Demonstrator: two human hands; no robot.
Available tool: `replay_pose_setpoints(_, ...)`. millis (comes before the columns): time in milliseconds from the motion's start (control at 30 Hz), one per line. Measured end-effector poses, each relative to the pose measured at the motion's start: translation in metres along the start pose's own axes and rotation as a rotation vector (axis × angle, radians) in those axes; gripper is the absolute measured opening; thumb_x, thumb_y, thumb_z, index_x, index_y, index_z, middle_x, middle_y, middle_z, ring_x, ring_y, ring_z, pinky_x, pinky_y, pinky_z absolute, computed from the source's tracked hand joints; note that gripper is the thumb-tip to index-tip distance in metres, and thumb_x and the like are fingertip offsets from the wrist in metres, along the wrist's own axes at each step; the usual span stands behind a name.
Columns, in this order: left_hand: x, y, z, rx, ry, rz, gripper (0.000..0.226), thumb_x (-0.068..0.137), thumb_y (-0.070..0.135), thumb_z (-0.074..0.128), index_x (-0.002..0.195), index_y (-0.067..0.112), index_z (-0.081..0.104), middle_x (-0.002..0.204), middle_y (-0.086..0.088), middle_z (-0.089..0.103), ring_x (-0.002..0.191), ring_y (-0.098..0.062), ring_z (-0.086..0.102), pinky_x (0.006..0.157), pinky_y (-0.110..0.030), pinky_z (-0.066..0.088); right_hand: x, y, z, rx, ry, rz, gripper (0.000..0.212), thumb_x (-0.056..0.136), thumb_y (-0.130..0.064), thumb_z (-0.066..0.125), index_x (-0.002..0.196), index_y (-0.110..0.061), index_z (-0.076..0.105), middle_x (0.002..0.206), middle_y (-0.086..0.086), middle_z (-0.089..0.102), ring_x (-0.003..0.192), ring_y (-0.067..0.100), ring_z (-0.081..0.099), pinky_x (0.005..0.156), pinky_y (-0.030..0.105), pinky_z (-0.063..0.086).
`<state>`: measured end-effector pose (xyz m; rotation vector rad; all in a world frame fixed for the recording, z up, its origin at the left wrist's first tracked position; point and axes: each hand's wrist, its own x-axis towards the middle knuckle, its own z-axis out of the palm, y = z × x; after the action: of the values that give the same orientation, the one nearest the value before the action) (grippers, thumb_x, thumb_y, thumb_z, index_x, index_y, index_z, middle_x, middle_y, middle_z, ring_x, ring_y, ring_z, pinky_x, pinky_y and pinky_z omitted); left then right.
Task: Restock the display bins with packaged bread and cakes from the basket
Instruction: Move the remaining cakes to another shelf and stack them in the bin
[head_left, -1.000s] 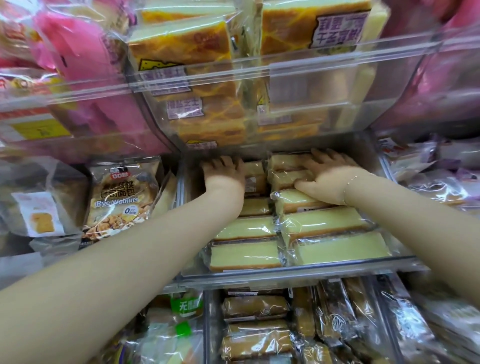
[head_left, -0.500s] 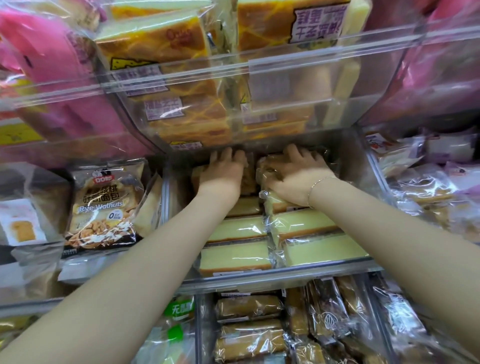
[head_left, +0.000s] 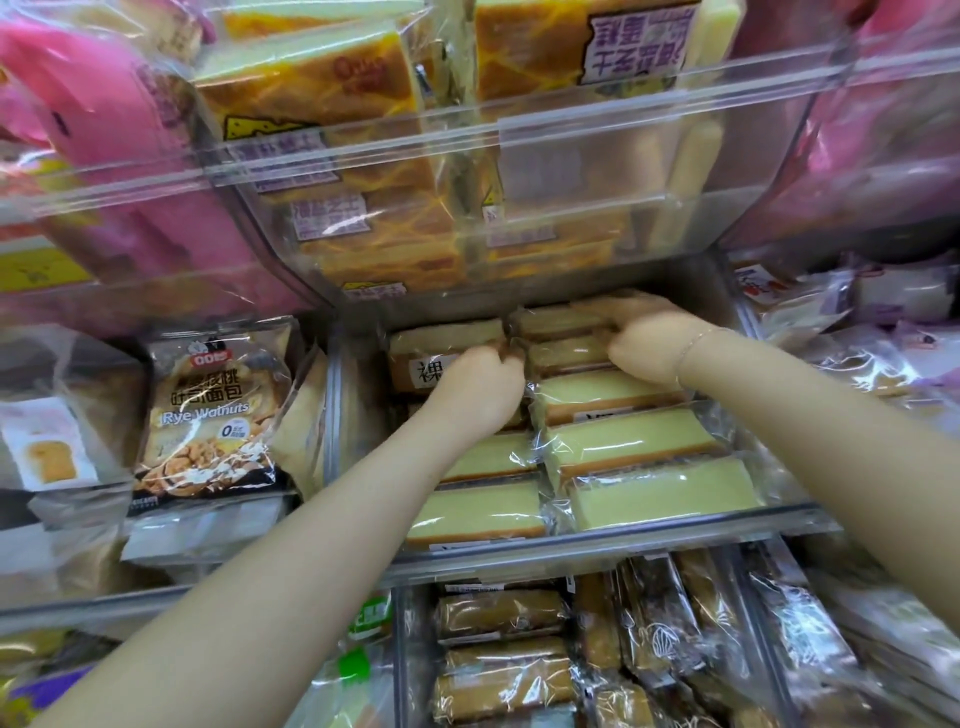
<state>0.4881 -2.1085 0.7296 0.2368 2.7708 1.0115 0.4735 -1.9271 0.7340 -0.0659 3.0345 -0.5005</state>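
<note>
A clear display bin (head_left: 623, 540) on the middle shelf holds two columns of pale yellow cake slices (head_left: 660, 493) in clear wrap. At the bin's back left, my left hand (head_left: 478, 387) grips the right end of a wrapped cake with a white label (head_left: 441, 358); its fingers are curled round the wrap. My right hand (head_left: 641, 335) reaches to the back of the right column. Its fingers lie over the rearmost cake package (head_left: 561, 322) and the thumb is below it. Its fingertips are blurred. The basket is not in view.
The bin above (head_left: 519, 150) overhangs the hands and holds orange-crusted cheese cakes. A Rye Walnuts bread bag (head_left: 208, 415) stands to the left. Brown roll cakes (head_left: 498, 613) fill the lower shelf. Pink bags sit at the upper left, and wrapped pastries lie to the right.
Both hands lay over the back rows; now the left hand has drawn back and grips a labelled cake, and the right hand has reached deeper into the back right.
</note>
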Motion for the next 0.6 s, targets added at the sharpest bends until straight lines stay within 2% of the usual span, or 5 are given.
replay_pose_setpoints(133,0.002,0.01,0.022,-0.348,-0.036,-0.161,0.036,0.101,0.021,0.038,0.123,-0.001,0.056,0.103,-0.011,0.058,0.098,-0.026,0.055,0.093,-0.039,0.049,0.0,0.0,0.008,-0.082,0.018,0.076,0.05,0.095,-0.025,0.037,0.143,-0.034,0.032,0.149,0.011,0.031,0.133,0.033,0.03,0.112,0.039,0.027)
replay_pose_setpoints(200,0.001,0.01,0.028,-0.418,-0.057,-0.203,0.032,0.1,0.026,0.039,0.114,0.005,0.059,0.092,-0.003,0.056,0.09,-0.022,0.054,0.087,-0.039,0.05,0.002,-0.003,0.011,-0.122,0.046,0.109,0.049,0.094,-0.027,0.037,0.142,-0.034,0.034,0.146,0.014,0.034,0.132,0.034,0.031,0.11,0.039,0.029)
replay_pose_setpoints(367,-0.004,0.003,0.018,-0.808,-0.168,-0.32,0.021,0.1,0.026,0.046,0.104,0.01,0.059,0.102,-0.007,0.063,0.088,-0.018,0.063,0.087,-0.034,0.055,-0.005,-0.004,-0.004,-0.051,-0.032,0.039,0.055,0.092,-0.013,0.042,0.144,-0.03,0.035,0.148,0.012,0.03,0.135,0.034,0.028,0.113,0.036,0.027)
replay_pose_setpoints(500,-0.01,0.003,0.01,-0.541,-0.178,-0.231,0.023,0.098,0.039,0.046,0.097,0.019,0.057,0.091,0.002,0.061,0.083,-0.01,0.06,0.077,-0.03,0.056,-0.044,-0.003,-0.015,-0.139,0.05,-0.058,0.055,0.087,-0.009,0.047,0.14,-0.024,0.041,0.136,0.013,0.035,0.124,0.034,0.04,0.103,0.042,0.04)
replay_pose_setpoints(600,-0.014,0.002,0.011,-0.435,-0.25,-0.19,0.032,0.097,0.045,0.044,0.118,0.024,0.056,0.107,0.002,0.061,0.097,-0.014,0.059,0.078,-0.031,0.053,-0.077,-0.004,-0.008,-0.157,-0.07,-0.009,0.051,0.086,-0.005,0.045,0.133,-0.024,0.043,0.126,0.011,0.04,0.108,0.035,0.052,0.09,0.04,0.048)
